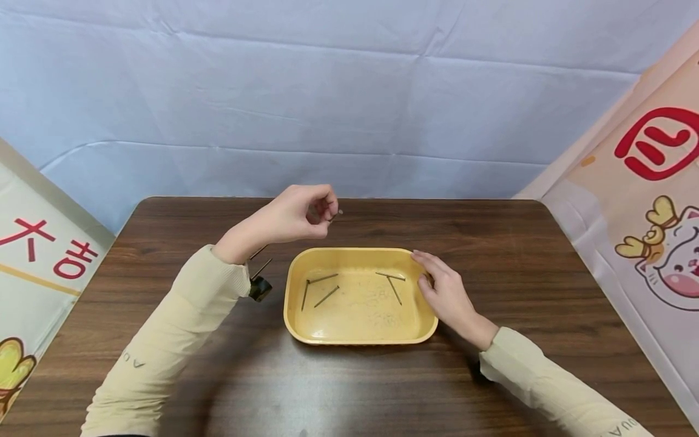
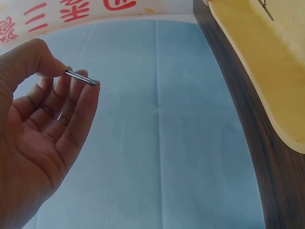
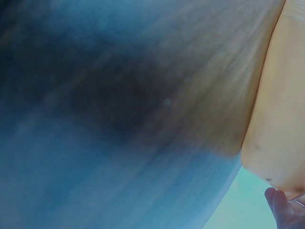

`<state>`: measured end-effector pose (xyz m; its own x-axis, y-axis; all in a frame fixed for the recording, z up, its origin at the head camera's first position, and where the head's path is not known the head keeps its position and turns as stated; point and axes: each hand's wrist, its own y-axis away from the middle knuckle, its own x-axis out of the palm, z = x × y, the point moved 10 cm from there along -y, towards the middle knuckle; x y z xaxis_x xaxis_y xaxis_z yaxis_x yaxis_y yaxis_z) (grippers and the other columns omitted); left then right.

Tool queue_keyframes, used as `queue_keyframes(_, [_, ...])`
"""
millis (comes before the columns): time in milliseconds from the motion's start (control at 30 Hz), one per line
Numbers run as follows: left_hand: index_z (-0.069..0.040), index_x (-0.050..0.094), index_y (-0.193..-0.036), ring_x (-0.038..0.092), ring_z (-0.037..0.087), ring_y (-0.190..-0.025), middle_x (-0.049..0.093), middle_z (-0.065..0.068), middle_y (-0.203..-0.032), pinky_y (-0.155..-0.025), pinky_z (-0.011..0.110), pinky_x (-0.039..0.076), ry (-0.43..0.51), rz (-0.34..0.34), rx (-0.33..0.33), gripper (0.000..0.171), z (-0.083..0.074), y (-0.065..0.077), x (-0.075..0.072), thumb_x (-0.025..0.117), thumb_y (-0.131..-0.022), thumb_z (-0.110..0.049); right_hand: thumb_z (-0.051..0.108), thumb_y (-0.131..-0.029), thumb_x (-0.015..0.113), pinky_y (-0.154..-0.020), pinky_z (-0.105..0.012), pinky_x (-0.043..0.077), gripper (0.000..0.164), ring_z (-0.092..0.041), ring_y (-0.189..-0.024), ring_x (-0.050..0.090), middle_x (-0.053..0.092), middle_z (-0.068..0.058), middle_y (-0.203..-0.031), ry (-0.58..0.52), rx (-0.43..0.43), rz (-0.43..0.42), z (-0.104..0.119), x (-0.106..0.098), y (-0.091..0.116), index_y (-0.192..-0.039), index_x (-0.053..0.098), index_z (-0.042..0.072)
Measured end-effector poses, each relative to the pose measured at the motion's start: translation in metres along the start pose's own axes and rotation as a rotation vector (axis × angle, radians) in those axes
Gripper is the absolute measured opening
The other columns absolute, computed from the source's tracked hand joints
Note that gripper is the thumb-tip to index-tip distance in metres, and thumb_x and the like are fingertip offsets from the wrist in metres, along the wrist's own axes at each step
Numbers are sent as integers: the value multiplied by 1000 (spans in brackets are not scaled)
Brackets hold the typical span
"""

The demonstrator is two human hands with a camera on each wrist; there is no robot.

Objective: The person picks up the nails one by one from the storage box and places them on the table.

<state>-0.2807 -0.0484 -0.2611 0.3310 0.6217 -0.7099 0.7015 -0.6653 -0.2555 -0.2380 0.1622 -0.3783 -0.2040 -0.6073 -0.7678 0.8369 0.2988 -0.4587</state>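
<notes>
Raised past the back left of the yellow plastic tray (image 1: pixel 349 328), my left hand (image 1: pixel 299 212) pinches a nail (image 2: pixel 82 77) between thumb and fingertip. The nail's pointed end shows in the left wrist view, and a small part of it pokes out in the head view. At the tray's right side, my right hand (image 1: pixel 445 290) holds the rim, thumb toward the inside and fingers along the outer corner. Several loose nails lie in the tray: a left group with one nail (image 1: pixel 326 296) slanting, and two crossed nails with one (image 1: pixel 395 291) at the right.
A brown wood-grain table (image 1: pixel 508 255) carries the tray. Two thin dark rods (image 1: pixel 261 269) show beside the left wrist, near a small black object (image 1: pixel 260 289). Pale blue cloth (image 1: pixel 327 91) hangs behind the table, and printed panels (image 1: pixel 655 243) stand at both sides.
</notes>
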Motion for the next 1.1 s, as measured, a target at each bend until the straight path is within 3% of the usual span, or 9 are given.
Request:
queue_keyframes(833, [-6,54,-89,54,13,-71,55,1,-77,-65,28,46,-37,-86,-190,18,30,21,-10,57,-72,-1,-4,-81,53,-54,-23,38,39,-10,-64,45,56,-13,-121,-5,6,1,-3,0,-1,-119,58,1])
queue_keyframes(1100, [-6,55,-91,55,13,-72,56,2,-79,-68,28,46,-53,-96,-254,20,40,27,-12,59,-72,-2,-5,-82,52,-53,-23,37,40,-8,-57,40,56,-13,-122,-7,7,13,-3,2,0,-121,57,1])
